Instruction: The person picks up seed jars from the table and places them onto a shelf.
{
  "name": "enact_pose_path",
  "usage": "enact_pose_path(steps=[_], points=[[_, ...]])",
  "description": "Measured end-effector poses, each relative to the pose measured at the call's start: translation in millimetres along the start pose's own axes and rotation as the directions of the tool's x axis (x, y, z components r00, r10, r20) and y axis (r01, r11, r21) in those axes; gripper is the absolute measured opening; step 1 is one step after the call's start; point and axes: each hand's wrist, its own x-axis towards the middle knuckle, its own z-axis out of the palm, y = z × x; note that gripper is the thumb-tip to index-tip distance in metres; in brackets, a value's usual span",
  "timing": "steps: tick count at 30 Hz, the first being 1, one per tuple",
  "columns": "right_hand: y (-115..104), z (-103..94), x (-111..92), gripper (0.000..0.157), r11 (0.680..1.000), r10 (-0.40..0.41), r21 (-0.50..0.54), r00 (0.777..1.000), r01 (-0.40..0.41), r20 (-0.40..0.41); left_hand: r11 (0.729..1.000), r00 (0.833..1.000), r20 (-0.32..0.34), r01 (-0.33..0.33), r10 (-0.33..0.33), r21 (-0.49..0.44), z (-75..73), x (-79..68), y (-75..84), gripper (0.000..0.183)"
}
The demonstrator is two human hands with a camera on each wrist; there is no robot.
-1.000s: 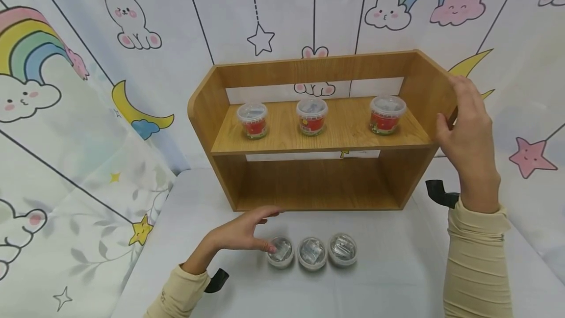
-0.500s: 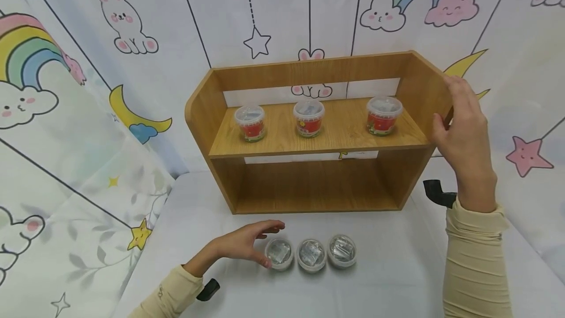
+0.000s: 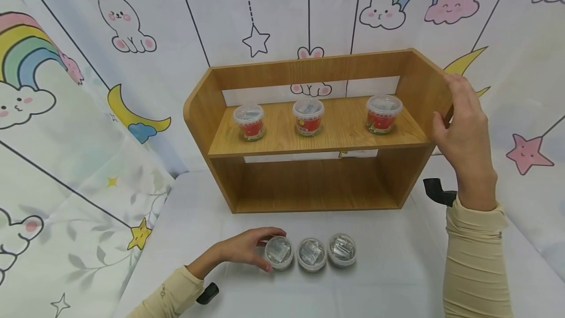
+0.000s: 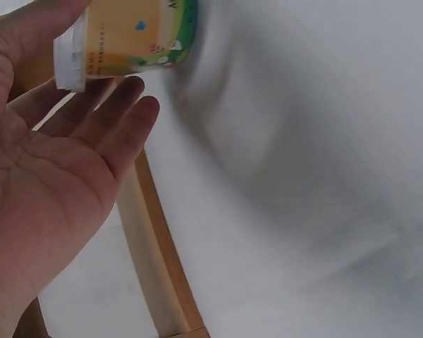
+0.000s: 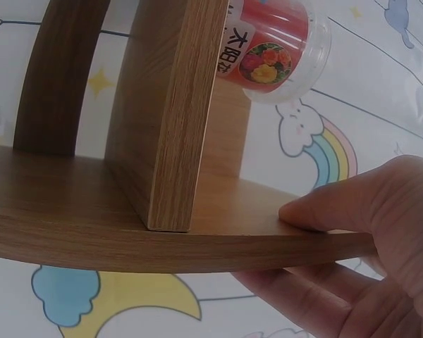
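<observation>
My left hand (image 3: 240, 248) is at the leftmost of three small lidded plastic tubs (image 3: 279, 253) on the white table, thumb in front and fingers behind. In the left wrist view this tub (image 4: 137, 35) shows an orange and green label and a white lid, with the fingers loosely extended around it. The other two tubs, the middle one (image 3: 311, 255) and the right one (image 3: 342, 250), stand beside it. My right hand (image 3: 468, 146) holds the side panel of a two-tier wooden shelf (image 3: 318, 151); in the right wrist view, thumb and fingers clasp the panel's edge (image 5: 296, 246).
Three red-labelled tubs stand on the upper tier: the left one (image 3: 251, 124), the middle one (image 3: 308, 118) and the right one (image 3: 383, 114). The lower tier (image 3: 313, 185) lies below them. A patterned cloth backdrop (image 3: 176, 13) hangs behind the shelf.
My left hand has drawn back slightly, then its fingers have come down and closer around the leftmost tub. The right hand keeps its hold on the shelf, and the view has shifted a little.
</observation>
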Motion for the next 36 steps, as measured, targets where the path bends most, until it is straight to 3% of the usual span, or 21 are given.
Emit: enact_pose_path(steps=[8, 14, 19, 30, 36], points=[[0, -1.1, 0, 0.07, 1.0, -0.019, -0.001, 1.0, 0.019, -0.005, 0.999, 0.999, -0.035, -0.007, 0.009, 0.052, 4.8, -0.1, -1.2, 0.079], [-1, -1.2, 1, 0.071, 1.0, -0.007, 0.001, 1.0, 0.007, -0.004, 0.998, 0.999, -0.045, 0.012, -0.009, 0.064, -5.3, 1.5, -0.2, 0.08], [-1, -1.8, 1, 0.071, 1.0, -0.009, -0.005, 1.0, 0.009, -0.007, 0.998, 0.994, -0.101, 0.035, -0.03, 0.05, -18.6, 4.2, 1.4, 0.083], [-1, -0.6, 0, 0.071, 1.0, -0.009, -0.006, 1.0, 0.009, 0.007, 1.0, 0.976, -0.219, 0.01, -0.004, 0.027, -44.6, 14.5, -2.1, 0.072], [1, 0.0, -1, 0.071, 1.0, -0.004, -0.002, 1.0, 0.004, 0.008, 0.998, 0.944, -0.325, 0.056, -0.047, 0.018, -60.0, 21.2, -6.1, 0.072]])
